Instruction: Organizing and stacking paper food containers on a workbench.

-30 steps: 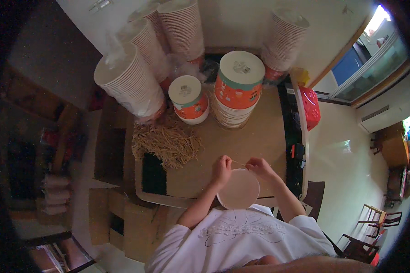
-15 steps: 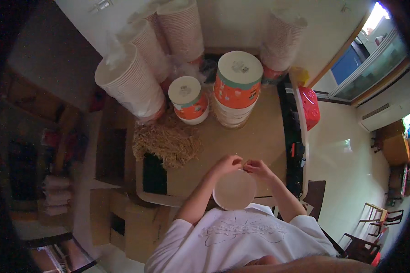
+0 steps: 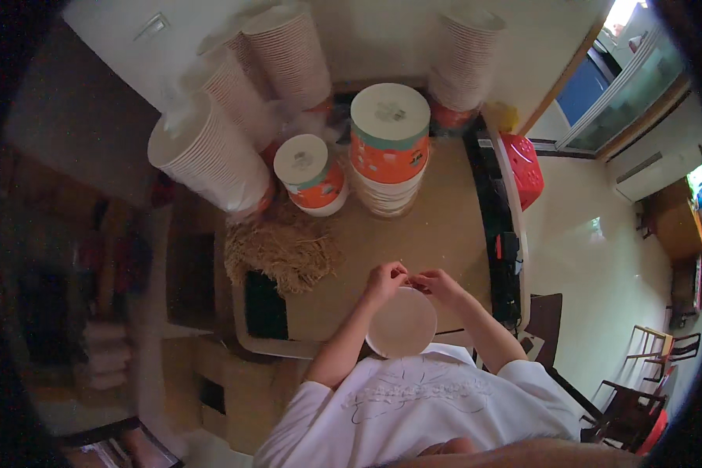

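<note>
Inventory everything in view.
Table: 1, pale rim, centre.
Cardboard sheet: 1, brown, on table.
Wrapped tub stacks: 4+, white and orange, table's back.
Tall inverted stack: 1, white-orange-green, back centre.
Short inverted stack: 1, white-orange-green, left of it.
Cord pile: 1, tan, table's left.
Small device: 1, orange and black, table's right edge.
Perforated item: 1, red, beyond table's right.
Crumpled item: 1, yellow, back right.
Sliding door: 1, pale, upper right.
Cardboard box: 1+, brown, lower left.
Chairs: 2+, brown, lower right.
Round tub: 1, white, table's near edge.
Shirt: 1, white, bottom.
Left hand: 1, bare, tub's far rim.
Right hand: 1, bare, beside left.
</note>
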Demonstrator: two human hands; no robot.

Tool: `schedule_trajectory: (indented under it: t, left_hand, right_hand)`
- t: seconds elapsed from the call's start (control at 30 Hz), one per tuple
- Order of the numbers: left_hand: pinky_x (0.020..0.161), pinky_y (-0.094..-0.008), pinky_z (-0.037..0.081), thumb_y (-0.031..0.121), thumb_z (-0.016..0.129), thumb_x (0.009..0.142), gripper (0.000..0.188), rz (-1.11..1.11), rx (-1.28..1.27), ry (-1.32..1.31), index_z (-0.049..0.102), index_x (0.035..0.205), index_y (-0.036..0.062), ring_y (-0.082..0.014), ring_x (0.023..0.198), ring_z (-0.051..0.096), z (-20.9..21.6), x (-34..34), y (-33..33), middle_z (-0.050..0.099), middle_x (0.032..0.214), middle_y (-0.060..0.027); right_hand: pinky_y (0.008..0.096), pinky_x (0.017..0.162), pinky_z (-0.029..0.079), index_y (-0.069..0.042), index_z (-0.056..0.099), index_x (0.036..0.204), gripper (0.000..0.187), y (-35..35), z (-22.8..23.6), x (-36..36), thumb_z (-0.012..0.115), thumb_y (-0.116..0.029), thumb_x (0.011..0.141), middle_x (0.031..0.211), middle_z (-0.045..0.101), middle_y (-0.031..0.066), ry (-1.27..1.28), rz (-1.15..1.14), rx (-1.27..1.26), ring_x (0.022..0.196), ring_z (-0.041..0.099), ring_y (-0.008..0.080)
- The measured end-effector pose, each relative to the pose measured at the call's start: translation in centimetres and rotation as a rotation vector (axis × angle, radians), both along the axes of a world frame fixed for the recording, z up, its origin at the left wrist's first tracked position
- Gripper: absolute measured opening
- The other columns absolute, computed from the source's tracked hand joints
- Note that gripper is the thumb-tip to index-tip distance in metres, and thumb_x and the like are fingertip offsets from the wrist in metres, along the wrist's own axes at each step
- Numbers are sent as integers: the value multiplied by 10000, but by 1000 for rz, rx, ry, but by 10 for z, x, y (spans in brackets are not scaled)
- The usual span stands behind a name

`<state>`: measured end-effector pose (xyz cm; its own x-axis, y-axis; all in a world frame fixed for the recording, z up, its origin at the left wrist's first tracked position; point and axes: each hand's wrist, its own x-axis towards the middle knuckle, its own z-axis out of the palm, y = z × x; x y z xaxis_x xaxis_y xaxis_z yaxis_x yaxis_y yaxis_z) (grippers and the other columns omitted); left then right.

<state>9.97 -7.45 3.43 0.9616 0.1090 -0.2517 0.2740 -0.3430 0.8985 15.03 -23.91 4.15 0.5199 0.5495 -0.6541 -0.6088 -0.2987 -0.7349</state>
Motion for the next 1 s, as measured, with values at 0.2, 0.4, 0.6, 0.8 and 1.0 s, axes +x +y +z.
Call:
schedule_trajectory:
  t: [0.2,0.4,0.6,0.8,1.0]
  left_hand:
    - [604,-275,455,71,600,695,75,-22,128,-102,598,752,24,-144,660,576,-1,2,-2,606,719,-65]
    - [602,-279,456,84,609,699,101,0,8,-135,606,776,18,-161,651,580,-2,5,-4,605,720,-91]
    - [582,-289,450,108,619,698,94,-42,138,-114,598,738,25,-185,633,580,-7,2,0,600,692,-96]
    - [585,-291,443,109,613,709,100,3,112,-53,584,730,15,-174,630,577,13,3,-3,598,681,-101]
    - [561,-286,445,89,606,707,79,59,82,-111,571,710,19,-172,600,575,6,2,-3,592,654,-95]
  right_hand:
    - [183,511,395,-18,597,883,212,-1,-7,3,566,-209,798,788,585,34,216,-52,120,627,528,83]
    - [168,437,358,-59,569,810,151,-8,-31,7,561,-210,803,718,552,9,245,-13,184,580,503,67]
    - [180,493,368,-55,571,827,175,-7,-18,4,533,-225,816,712,540,-7,188,-53,116,607,498,61]
    - [183,497,365,-68,569,840,151,3,4,5,510,-206,820,742,543,-10,274,-140,93,592,474,56]
    - [183,530,381,-68,550,812,144,-1,-13,7,514,-207,831,721,539,3,256,-23,151,632,499,74]
